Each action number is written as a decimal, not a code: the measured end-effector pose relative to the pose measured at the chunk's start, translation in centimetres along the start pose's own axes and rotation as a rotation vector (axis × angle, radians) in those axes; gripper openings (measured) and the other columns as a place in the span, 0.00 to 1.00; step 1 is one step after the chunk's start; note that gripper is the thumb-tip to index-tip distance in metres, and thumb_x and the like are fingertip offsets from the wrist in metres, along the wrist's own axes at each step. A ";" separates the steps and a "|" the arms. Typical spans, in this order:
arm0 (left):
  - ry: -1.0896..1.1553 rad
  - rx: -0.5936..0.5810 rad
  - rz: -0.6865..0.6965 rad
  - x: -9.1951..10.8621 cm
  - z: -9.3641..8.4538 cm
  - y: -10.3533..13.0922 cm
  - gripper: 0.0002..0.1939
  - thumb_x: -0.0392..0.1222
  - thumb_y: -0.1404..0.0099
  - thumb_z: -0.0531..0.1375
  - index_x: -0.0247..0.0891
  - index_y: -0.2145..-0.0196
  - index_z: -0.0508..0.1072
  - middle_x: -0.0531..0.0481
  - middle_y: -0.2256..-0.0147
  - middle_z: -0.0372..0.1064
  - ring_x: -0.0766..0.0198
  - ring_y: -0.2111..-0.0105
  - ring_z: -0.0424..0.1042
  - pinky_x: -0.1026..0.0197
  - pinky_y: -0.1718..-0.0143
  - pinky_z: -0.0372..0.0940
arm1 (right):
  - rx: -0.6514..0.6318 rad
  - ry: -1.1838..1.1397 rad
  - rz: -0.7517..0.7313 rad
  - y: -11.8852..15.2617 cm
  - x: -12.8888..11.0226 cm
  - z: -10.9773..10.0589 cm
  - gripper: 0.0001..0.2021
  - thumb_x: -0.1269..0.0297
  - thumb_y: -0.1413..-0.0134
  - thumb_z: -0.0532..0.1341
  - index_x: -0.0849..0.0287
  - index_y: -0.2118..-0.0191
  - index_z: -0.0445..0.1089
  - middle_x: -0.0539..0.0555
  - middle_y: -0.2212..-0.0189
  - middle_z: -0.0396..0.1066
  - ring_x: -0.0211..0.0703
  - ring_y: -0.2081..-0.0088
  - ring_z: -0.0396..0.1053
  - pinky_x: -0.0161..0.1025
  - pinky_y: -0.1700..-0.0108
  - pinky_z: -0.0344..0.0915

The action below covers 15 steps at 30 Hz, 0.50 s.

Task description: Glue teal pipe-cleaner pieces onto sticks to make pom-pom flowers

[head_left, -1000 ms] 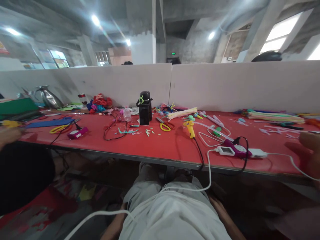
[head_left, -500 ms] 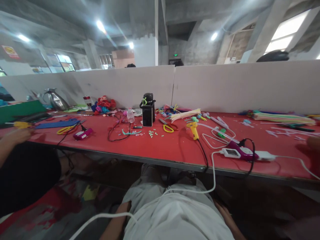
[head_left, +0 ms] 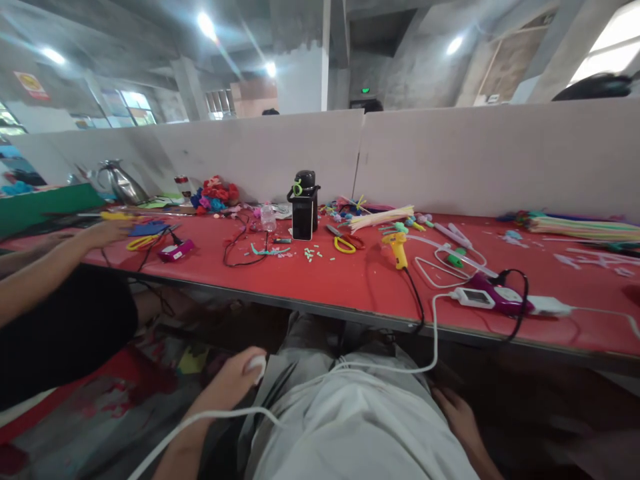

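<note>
My left hand (head_left: 243, 375) is closed around a small white rounded object (head_left: 257, 368), low beside my left thigh and below the table edge. Only part of that object shows, so its kind is unclear. My right hand (head_left: 456, 407) hangs by my right thigh in dim light, its fingers loosely stretched with nothing seen in them. A white cable (head_left: 387, 366) crosses my lap and rises to the table. On the tabletop in front of me lie a yellow glue gun (head_left: 397, 250) and yellow-handled scissors (head_left: 345, 245). A phone (head_left: 302, 219) leans upright against a black bottle (head_left: 306, 179).
A purple power strip (head_left: 505, 298) with white plugs sits at the right on the red table (head_left: 300, 283). Pipe cleaners (head_left: 575, 227) lie behind it. At left, a co-worker's arm (head_left: 65, 257) reaches over the table near a blue sheet (head_left: 145, 228). A white partition (head_left: 250, 150) stands behind.
My left hand has come up into view with the white object in it. The co-worker's hand at left has moved rightward over the table. The camera view has tilted slightly.
</note>
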<state>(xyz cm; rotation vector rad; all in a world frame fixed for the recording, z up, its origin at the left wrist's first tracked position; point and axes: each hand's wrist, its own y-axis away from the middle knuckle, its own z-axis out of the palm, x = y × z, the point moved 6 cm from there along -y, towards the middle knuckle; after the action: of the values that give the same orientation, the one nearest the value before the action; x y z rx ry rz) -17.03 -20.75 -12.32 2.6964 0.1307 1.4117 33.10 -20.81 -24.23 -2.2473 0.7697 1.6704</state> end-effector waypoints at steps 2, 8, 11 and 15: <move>0.325 0.081 0.010 2.2 -1.1 -0.4 0.22 0.54 0.35 0.63 0.36 0.50 0.75 0.44 0.57 0.78 0.52 0.58 0.76 0.57 0.59 0.72 | 0.172 -0.056 0.017 0.9 -1.5 -1.9 0.18 0.45 0.70 0.62 0.55 0.75 0.72 0.63 0.71 0.77 0.72 0.57 0.76 0.61 0.47 0.70; 0.889 0.115 0.091 10.8 1.6 -0.2 0.26 0.55 0.40 0.72 0.34 0.51 0.78 0.40 0.55 0.79 0.58 0.59 0.79 0.61 0.58 0.74 | 0.183 -0.274 -0.330 6.1 -14.0 -3.9 0.17 0.48 0.54 0.69 0.58 0.65 0.75 0.57 0.68 0.76 0.51 0.63 0.74 0.47 0.55 0.72; 0.964 0.026 0.131 14.1 4.7 0.0 0.24 0.54 0.38 0.71 0.36 0.50 0.80 0.40 0.50 0.78 0.55 0.55 0.80 0.59 0.53 0.75 | -0.330 -0.234 -0.514 9.8 -20.8 0.6 0.13 0.53 0.43 0.68 0.56 0.59 0.77 0.57 0.64 0.77 0.48 0.62 0.75 0.41 0.59 0.72; 0.871 -0.042 0.212 16.4 7.5 0.4 0.24 0.53 0.34 0.68 0.41 0.44 0.79 0.40 0.41 0.73 0.49 0.41 0.73 0.53 0.39 0.67 | -0.602 -0.283 -0.643 13.3 -25.6 6.3 0.18 0.54 0.44 0.70 0.55 0.50 0.75 0.57 0.57 0.76 0.45 0.59 0.75 0.43 0.55 0.73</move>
<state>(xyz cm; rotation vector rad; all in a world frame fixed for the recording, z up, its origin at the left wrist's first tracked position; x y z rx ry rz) -1.53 -19.48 -3.12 1.9070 -0.1306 2.5054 15.39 -21.92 -0.59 -2.1502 -0.5480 1.9427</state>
